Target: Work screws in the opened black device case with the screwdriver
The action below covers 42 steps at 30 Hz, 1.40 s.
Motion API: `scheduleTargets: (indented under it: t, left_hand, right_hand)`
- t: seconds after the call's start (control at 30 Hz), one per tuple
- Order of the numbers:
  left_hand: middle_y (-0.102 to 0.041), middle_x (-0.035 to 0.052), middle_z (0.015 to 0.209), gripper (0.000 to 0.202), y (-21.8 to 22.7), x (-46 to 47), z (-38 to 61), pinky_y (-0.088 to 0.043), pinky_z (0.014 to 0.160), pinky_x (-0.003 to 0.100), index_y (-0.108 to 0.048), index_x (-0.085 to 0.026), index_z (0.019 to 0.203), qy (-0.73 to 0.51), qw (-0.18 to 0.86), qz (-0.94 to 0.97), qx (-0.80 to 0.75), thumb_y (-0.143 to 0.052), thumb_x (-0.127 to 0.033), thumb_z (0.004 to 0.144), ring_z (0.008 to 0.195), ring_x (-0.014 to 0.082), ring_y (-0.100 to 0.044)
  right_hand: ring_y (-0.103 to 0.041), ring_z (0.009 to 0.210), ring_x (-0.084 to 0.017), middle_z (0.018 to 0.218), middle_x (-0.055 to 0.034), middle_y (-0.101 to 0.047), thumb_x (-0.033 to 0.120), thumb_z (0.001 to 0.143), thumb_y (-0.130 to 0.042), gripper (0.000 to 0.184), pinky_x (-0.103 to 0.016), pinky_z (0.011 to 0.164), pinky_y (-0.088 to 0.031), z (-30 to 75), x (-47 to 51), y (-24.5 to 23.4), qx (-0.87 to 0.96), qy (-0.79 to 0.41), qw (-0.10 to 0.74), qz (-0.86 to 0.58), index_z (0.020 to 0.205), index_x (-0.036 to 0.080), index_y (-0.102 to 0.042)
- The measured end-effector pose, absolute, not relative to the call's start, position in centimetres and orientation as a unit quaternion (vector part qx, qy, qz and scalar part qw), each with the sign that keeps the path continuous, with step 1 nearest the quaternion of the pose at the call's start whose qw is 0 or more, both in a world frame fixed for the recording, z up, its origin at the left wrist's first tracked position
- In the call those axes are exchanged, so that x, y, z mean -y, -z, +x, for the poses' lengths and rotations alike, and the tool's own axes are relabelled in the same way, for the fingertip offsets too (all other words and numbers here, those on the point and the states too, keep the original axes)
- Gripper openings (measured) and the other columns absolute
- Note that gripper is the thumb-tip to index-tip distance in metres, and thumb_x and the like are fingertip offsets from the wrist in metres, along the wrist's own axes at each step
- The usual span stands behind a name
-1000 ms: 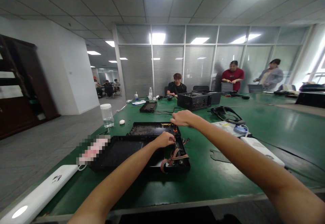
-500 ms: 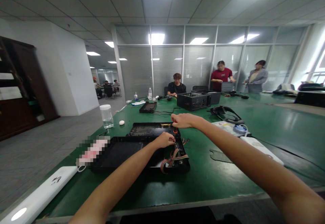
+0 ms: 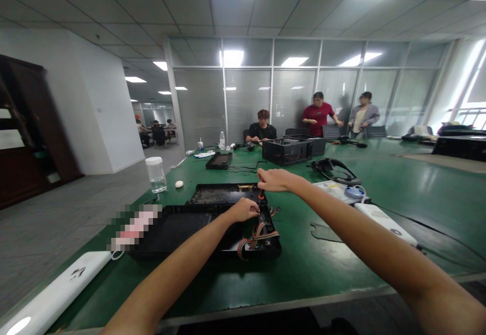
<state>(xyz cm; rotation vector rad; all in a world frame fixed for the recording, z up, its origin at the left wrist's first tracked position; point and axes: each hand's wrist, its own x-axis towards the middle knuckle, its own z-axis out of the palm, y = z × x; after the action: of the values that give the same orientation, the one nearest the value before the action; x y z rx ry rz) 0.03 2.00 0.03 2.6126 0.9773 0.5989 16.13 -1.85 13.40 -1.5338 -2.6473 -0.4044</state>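
My right hand [image 3: 274, 179] is closed round the handle of a screwdriver [image 3: 261, 194] with an orange and black grip, held upright with its shaft pointing down. Below it, my left hand [image 3: 243, 209] is pinched at the lower end of the shaft; what lies between those fingertips is hidden. Both hands are over the right part of an open black casing [image 3: 170, 226], flat on the table. Striped ribbon cables [image 3: 261, 234] loop out of its right end beneath my left hand. Behind it lies a second black panel [image 3: 216, 194], partly covered by my hands.
On the green table [image 3: 304, 269] a clear jar [image 3: 156, 177] and a white round object [image 3: 179, 184] stand left. A black computer case [image 3: 288, 150] sits farther back, a headset [image 3: 334, 170] to the right. White devices lie at both sides. Several people are beyond.
The view has shifted slightly to the right. My hands hold nearly the same pose over the casing, the screwdriver still upright. Two standing people in the back have moved.
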Motion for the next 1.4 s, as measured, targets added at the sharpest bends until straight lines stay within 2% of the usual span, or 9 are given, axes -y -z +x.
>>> scheduleTargets:
  t: [0.17, 0.37, 0.47, 0.57, 0.73, 0.93, 1.07, 1.23, 1.4]
  left_hand:
    - [-0.060, 0.0000, 0.064, 0.015, 0.1, -1.8, -0.1, -0.040, 0.058, 0.017, -0.064, -0.012, 0.078, -0.228, 0.147, 0.906, -0.325, -0.053, -0.013, 0.067, 0.057, 0.0089, -0.052]
    - [-0.060, 0.0005, 0.066, 0.013, -0.7, -1.7, -0.2, -0.040, 0.059, 0.017, -0.063, -0.012, 0.077, -0.243, 0.150, 0.899, -0.331, -0.054, -0.019, 0.070, 0.060, 0.0094, -0.052]
    - [-0.062, 0.0014, 0.071, 0.016, -2.4, -1.7, -1.1, -0.040, 0.062, 0.017, -0.064, -0.012, 0.079, -0.246, 0.144, 0.896, -0.340, -0.052, -0.022, 0.074, 0.065, 0.0101, -0.054]
    - [-0.062, 0.0006, 0.065, 0.013, -3.8, -1.7, -2.9, -0.039, 0.058, 0.017, -0.065, -0.013, 0.073, -0.149, 0.153, 0.908, -0.360, -0.056, -0.020, 0.069, 0.061, 0.0098, -0.054]
    - [-0.059, 0.0000, 0.052, 0.008, -4.3, -1.4, -6.0, -0.040, 0.048, 0.020, -0.062, -0.013, 0.064, 0.070, 0.240, 0.854, -0.456, -0.061, -0.021, 0.063, 0.045, 0.0104, -0.052]
    - [-0.062, 0.0008, 0.063, 0.032, -4.7, -2.9, -8.7, -0.040, 0.061, 0.021, -0.053, -0.017, 0.101, -0.094, 0.099, 0.879, -0.458, -0.054, -0.037, 0.075, 0.059, 0.0138, -0.056]
    - [-0.062, 0.0035, 0.083, 0.029, -4.1, -5.1, -10.2, -0.038, 0.065, 0.019, -0.058, -0.017, 0.094, -0.107, 0.050, 0.879, -0.462, -0.058, -0.036, 0.072, 0.076, 0.0148, -0.056]
    - [-0.063, 0.0001, 0.077, 0.026, -2.7, -7.1, -10.5, -0.039, 0.057, 0.016, -0.062, -0.018, 0.093, -0.017, 0.080, 0.890, -0.448, -0.054, -0.035, 0.075, 0.068, 0.0118, -0.057]
    - [-0.064, 0.0026, 0.088, 0.033, -2.4, -7.2, -9.5, -0.041, 0.074, 0.021, -0.062, -0.020, 0.098, 0.018, -0.011, 0.910, -0.415, -0.061, -0.014, 0.066, 0.083, 0.0158, -0.058]
  right_hand:
    - [-0.058, 0.072, -0.020, 0.075, -0.0094, -0.064, 0.045, 0.082, -0.031, 0.044, -0.027, 0.061, -0.037, 18.6, 0.6, -12.4, 0.860, 0.097, 0.129, -0.484, 0.071, 0.016, -0.062]
    - [-0.040, 0.037, -0.011, 0.042, 0.0035, -0.043, 0.049, 0.081, -0.030, 0.042, -0.023, 0.040, -0.034, 25.0, -2.2, -4.6, 0.678, -0.237, 0.490, -0.493, 0.070, 0.016, -0.054]
    - [-0.043, 0.039, -0.010, 0.050, 0.0021, -0.049, 0.048, 0.077, -0.041, 0.032, -0.022, 0.038, -0.038, 26.9, -3.1, -1.1, 0.516, -0.385, 0.622, -0.446, 0.074, 0.017, -0.051]
    - [-0.053, 0.053, -0.011, 0.066, -0.0019, -0.056, 0.040, 0.069, -0.056, 0.022, -0.024, 0.047, -0.046, 26.7, -3.3, -0.2, 0.474, -0.446, 0.660, -0.376, 0.074, 0.019, -0.050]
    - [-0.050, 0.054, -0.010, 0.063, 0.0028, -0.051, 0.027, 0.066, -0.054, 0.015, -0.025, 0.052, -0.044, 23.2, -1.1, -2.2, 0.613, -0.381, 0.581, -0.376, 0.068, 0.019, -0.042]
    - [-0.053, 0.072, -0.015, 0.080, -0.0019, -0.057, 0.027, 0.079, -0.045, 0.013, -0.026, 0.064, -0.040, 17.9, 8.7, -3.2, 0.900, -0.060, 0.254, -0.350, 0.086, 0.018, -0.052]
    - [-0.055, 0.073, -0.018, 0.091, -0.0055, -0.057, 0.016, 0.077, -0.047, 0.022, -0.026, 0.054, -0.036, 16.6, 14.4, -1.2, 0.908, 0.127, 0.110, -0.385, 0.098, 0.021, -0.050]
    - [-0.055, 0.067, -0.016, 0.092, -0.0041, -0.056, 0.010, 0.072, -0.051, 0.034, -0.025, 0.047, -0.031, 18.1, 16.6, 0.6, 0.883, 0.182, 0.100, -0.422, 0.102, 0.025, -0.047]
    - [-0.055, 0.070, -0.016, 0.083, -0.0012, -0.056, 0.015, 0.075, -0.054, 0.016, -0.025, 0.055, -0.035, 19.2, 17.1, 0.8, 0.875, 0.125, 0.148, -0.444, 0.089, 0.021, -0.049]
